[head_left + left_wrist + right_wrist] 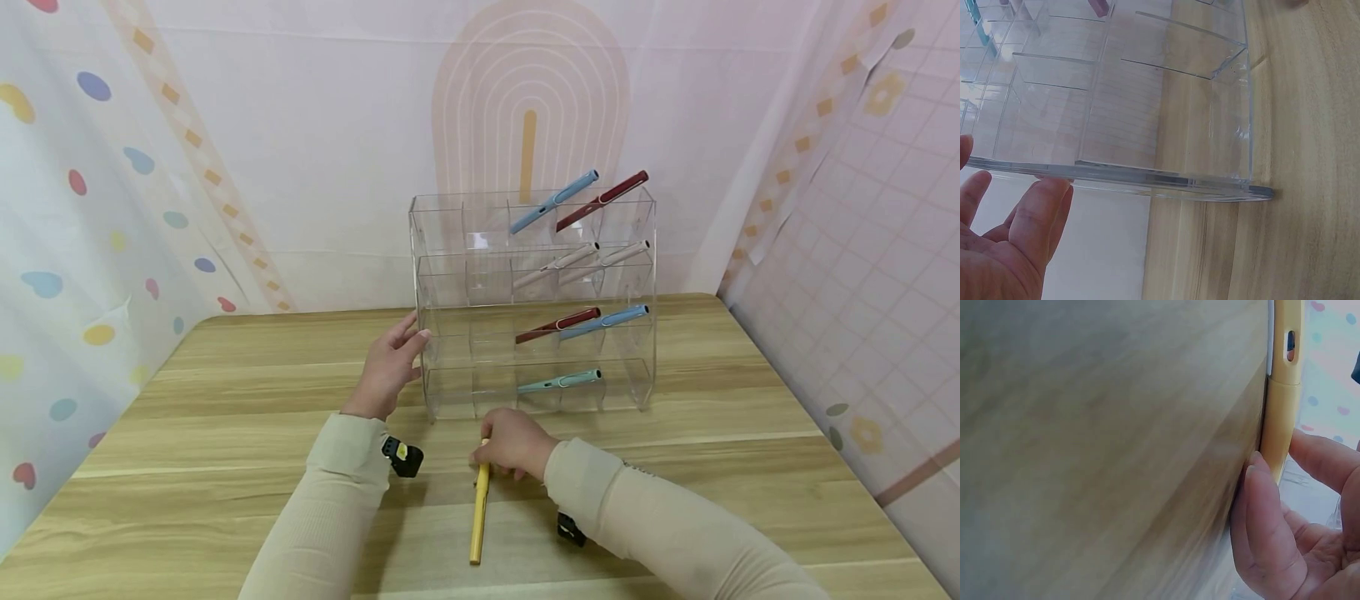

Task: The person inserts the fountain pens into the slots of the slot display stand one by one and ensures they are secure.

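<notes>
A yellow pen (478, 517) lies lengthwise on the table, its far end between the thumb and fingers of my right hand (517, 442). In the right wrist view, the thumb and fingertips pinch the yellow pen (1282, 419) close to the wood. My left hand (390, 367) is at the left side of a clear acrylic pen rack (446, 392). Seen from the left wrist, the extended fingers (1038, 219) touch the rack's side panel (1129, 175). Several pens lean in the rack's right-hand columns, among them a mint-green pen (561, 382) in the bottom row.
Higher in the rack sit a light blue pen (555, 202) and a dark red pen (602, 201), with pale pink pens (555, 267) below them. The rack stands on a wooden table (750, 483). Patterned curtains (322, 125) hang behind and at both sides.
</notes>
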`<state>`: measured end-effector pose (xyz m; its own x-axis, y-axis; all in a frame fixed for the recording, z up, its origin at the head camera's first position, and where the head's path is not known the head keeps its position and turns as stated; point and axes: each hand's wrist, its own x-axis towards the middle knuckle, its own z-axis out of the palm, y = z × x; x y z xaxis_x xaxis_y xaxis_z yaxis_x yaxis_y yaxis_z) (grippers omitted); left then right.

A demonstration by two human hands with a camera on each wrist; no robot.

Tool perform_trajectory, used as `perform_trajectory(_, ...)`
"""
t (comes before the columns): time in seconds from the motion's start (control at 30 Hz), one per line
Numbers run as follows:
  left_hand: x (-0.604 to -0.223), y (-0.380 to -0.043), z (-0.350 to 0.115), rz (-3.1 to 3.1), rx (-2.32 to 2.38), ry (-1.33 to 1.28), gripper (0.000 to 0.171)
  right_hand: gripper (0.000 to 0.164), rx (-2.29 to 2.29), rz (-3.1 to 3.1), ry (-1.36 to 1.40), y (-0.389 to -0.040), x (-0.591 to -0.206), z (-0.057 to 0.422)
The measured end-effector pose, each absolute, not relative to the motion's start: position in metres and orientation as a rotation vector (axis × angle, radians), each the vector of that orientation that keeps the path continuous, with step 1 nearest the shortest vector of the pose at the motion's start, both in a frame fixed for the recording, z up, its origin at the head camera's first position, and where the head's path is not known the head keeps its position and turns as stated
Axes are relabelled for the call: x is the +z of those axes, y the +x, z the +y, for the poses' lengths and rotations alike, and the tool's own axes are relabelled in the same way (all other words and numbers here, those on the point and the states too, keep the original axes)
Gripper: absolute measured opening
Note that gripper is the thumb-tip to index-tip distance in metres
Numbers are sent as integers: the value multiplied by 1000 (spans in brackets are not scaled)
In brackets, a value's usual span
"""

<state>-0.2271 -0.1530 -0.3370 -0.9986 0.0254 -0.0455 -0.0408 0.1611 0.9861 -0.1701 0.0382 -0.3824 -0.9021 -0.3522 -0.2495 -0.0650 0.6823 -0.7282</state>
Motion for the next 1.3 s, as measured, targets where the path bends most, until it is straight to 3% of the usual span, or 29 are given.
perform_trajectory(0.9, -337, -228, -153, 2337, 2003, -29, 54, 11, -1207, 2448, -329, -170, -381, 45)
perform_trajectory(1.3, -336, -227, -152, 2317, 2017, -18, 55, 26, -1420, 2317, -243, -169, -375, 55)
